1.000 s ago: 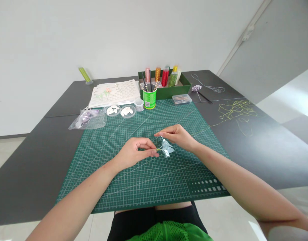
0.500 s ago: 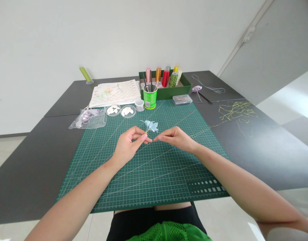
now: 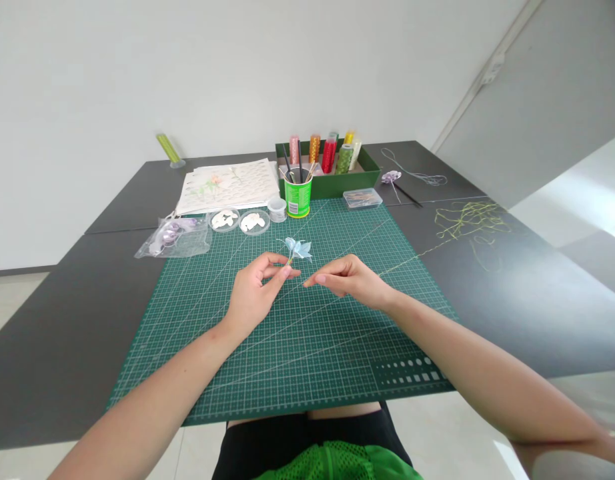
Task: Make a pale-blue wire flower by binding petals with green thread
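A small pale blue flower [image 3: 298,249] on a short stem stands upright above the green cutting mat [image 3: 297,347]. My left hand [image 3: 257,287] pinches its stem between thumb and fingers. My right hand [image 3: 345,280] hovers just to the right, fingertips pinched together near the stem's base, seemingly on a thin thread that runs off to the right; the thread is too fine to make out at the fingers.
At the mat's far edge stand a green cup of tools [image 3: 298,190], a green box of bead tubes [image 3: 332,163], small clear dishes [image 3: 240,221], a plastic bag [image 3: 175,237] and pattern sheets [image 3: 227,183]. Loose yellow thread [image 3: 470,223] lies at right.
A second ago the flower lay sideways between both hands, lower on the mat. My left hand has turned it upright and lifted it farther away; my right hand has let go of the petals and dropped beside the stem.
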Demonstrator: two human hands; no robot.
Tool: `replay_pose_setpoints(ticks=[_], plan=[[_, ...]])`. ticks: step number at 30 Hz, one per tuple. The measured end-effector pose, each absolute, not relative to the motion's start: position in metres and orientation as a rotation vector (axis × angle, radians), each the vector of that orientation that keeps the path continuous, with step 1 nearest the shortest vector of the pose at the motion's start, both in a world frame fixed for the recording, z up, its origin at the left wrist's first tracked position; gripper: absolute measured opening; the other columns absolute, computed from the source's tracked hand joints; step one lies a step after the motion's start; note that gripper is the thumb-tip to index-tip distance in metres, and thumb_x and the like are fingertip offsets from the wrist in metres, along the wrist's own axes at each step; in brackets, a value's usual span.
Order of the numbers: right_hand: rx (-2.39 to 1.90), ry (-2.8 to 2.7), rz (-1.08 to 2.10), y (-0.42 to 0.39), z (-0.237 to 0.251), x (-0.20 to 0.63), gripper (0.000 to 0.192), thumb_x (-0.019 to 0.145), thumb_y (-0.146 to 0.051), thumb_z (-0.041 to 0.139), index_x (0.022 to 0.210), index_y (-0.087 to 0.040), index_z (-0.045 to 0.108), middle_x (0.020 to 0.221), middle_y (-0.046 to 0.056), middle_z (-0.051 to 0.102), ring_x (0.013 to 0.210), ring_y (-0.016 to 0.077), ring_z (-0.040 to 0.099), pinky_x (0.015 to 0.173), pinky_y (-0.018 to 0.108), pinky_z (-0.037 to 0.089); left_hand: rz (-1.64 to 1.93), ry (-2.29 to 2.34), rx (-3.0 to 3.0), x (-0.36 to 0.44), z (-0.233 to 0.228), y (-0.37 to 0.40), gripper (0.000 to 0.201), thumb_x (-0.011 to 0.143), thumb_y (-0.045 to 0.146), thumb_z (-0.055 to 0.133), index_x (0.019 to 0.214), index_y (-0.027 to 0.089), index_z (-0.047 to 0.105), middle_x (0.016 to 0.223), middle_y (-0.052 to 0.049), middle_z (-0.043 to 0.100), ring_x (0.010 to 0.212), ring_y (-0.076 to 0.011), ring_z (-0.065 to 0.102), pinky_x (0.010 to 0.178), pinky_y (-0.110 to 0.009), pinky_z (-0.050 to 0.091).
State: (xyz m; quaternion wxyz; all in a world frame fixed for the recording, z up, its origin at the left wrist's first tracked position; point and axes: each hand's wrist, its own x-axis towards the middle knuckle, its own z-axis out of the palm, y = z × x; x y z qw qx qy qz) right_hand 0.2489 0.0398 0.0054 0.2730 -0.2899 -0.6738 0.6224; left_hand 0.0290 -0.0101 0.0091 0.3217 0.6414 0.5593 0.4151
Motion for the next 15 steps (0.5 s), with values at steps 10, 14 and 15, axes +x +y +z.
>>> replay_pose_setpoints(ticks=[10, 14, 15], plan=[[-0.805, -1.517, 1.646, 0.040, 0.000, 0.248, 0.039, 0.091, -0.049, 0.062, 0.101, -0.014, 0.076, 0.048, -0.010, 0.026, 0.044, 0.0070, 0.020, 0.043, 0.025, 0.016, 1.261, 1.292, 1.305, 0.022, 0.009, -0.001, 0.021, 0.088, 0.039, 0.070, 0.097, 0.021, 0.063, 0.080, -0.004, 0.081, 0.082, -0.0220, 0.077, 0.088, -0.037, 0.055], [-0.982, -1.540, 1.357, 0.047, -0.001, 0.251, 0.030, 0.093, -0.050, 0.059, 0.090, -0.020, 0.060, 0.049, -0.011, 0.027, 0.043, 0.0074, 0.021, 0.043, 0.025, 0.016, 1.299, 1.270, 1.265, 0.020, 0.007, 0.000, 0.022, 0.087, 0.039, 0.071, 0.097, 0.020, 0.064, 0.079, -0.003, 0.081, 0.082, -0.0217, 0.077, 0.089, -0.037, 0.055], [-1.055, -1.587, 1.245, 0.050, -0.001, 0.253, 0.027, 0.093, -0.048, 0.059, 0.089, -0.022, 0.055, 0.049, -0.011, 0.028, 0.043, 0.0074, 0.021, 0.044, 0.024, 0.016, 1.313, 1.264, 1.261, 0.020, 0.006, 0.000, 0.022, 0.087, 0.038, 0.072, 0.097, 0.020, 0.065, 0.078, -0.003, 0.080, 0.081, -0.0218, 0.077, 0.089, -0.037, 0.055]])
